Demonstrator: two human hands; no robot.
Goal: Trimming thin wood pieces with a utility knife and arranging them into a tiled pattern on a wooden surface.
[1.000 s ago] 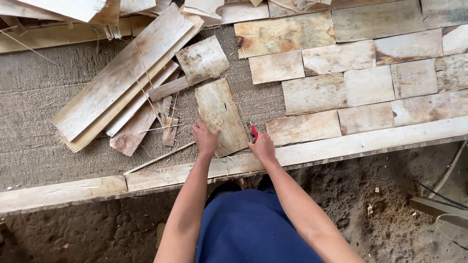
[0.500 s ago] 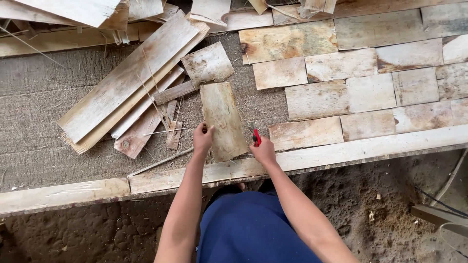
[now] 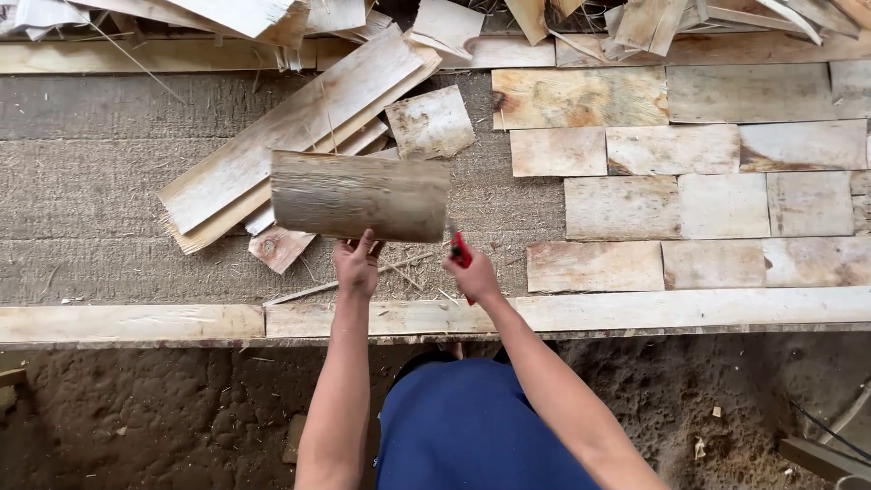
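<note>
My left hand (image 3: 356,265) grips the lower edge of a thin rectangular wood veneer piece (image 3: 360,195), lifted off the surface and turned crosswise, blurred by motion. My right hand (image 3: 472,277) is closed around a small red-handled cutter (image 3: 459,249), just right of the veneer's lower corner. Both hands hover above the grey fibrous mat (image 3: 82,191), just beyond the pale wooden rail (image 3: 635,313) at its near edge. To the right lie rows of flat veneer rectangles (image 3: 676,195) laid edge to edge on the mat.
A loose pile of long veneer strips (image 3: 290,132) lies behind the lifted piece, with a squarish offcut (image 3: 431,122) beside it. More scraps (image 3: 635,23) heap along the far edge. Below the rail is bare dirt ground (image 3: 163,417).
The veneer piece lay flat and lengthwise on the mat; my left hand has picked it up and swung it sideways. My right hand kept the red cutter and stayed near the same spot.
</note>
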